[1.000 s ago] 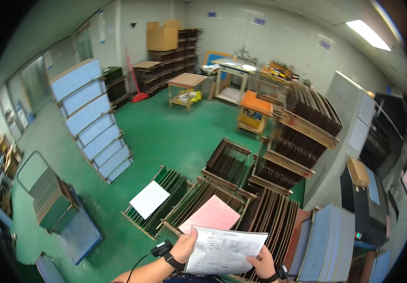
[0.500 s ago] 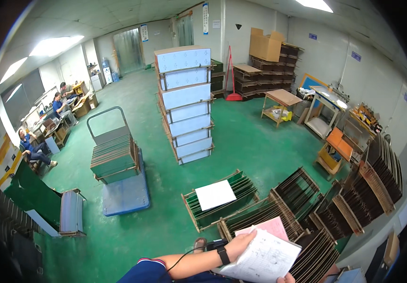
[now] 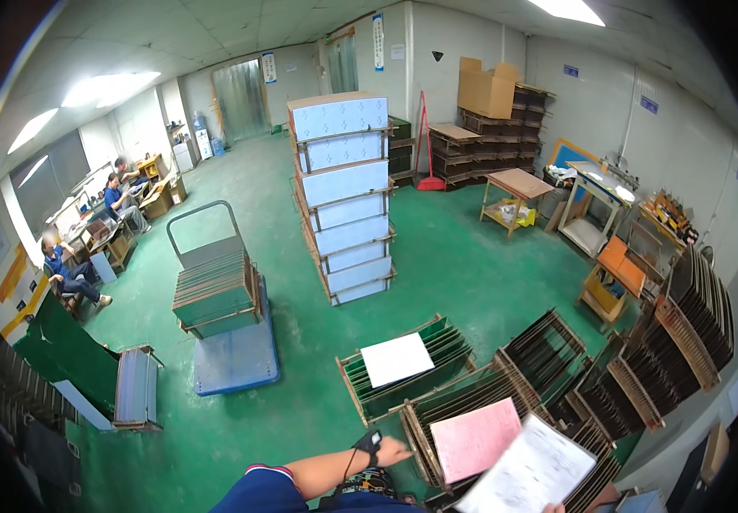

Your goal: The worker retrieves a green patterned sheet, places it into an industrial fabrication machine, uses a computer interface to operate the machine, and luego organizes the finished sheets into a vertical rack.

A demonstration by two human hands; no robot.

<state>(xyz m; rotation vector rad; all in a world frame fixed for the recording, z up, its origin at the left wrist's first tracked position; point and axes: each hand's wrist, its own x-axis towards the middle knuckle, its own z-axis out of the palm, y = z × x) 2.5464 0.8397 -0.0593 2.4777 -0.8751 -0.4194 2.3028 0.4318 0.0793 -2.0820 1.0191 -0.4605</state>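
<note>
My right hand (image 3: 554, 508) shows only by its fingertips at the lower edge, gripping a sheaf of white paper sheets (image 3: 529, 468) with faint grey marks, partly in a clear sleeve. My left hand (image 3: 393, 451), with a black watch on the wrist, is off the sheets and holds nothing visible. Its fingers, small and slightly blurred, reach toward the near side of a brown slotted rack (image 3: 416, 440). A pink sheet (image 3: 476, 438) lies on top of that rack, partly covered by the white sheets.
A white sheet (image 3: 397, 359) rests on a rack of green panels (image 3: 356, 395). A blue platform trolley (image 3: 236, 368) carries another rack. Blue-white stacked racks (image 3: 347, 205) stand mid-floor. More dark racks (image 3: 617, 393) line the right; people sit at desks (image 3: 112, 248) far left.
My left hand has let go of the white sheets and moved left and down. The sheets have shifted right in my right hand, uncovering more of the pink sheet. The view has tilted slightly.
</note>
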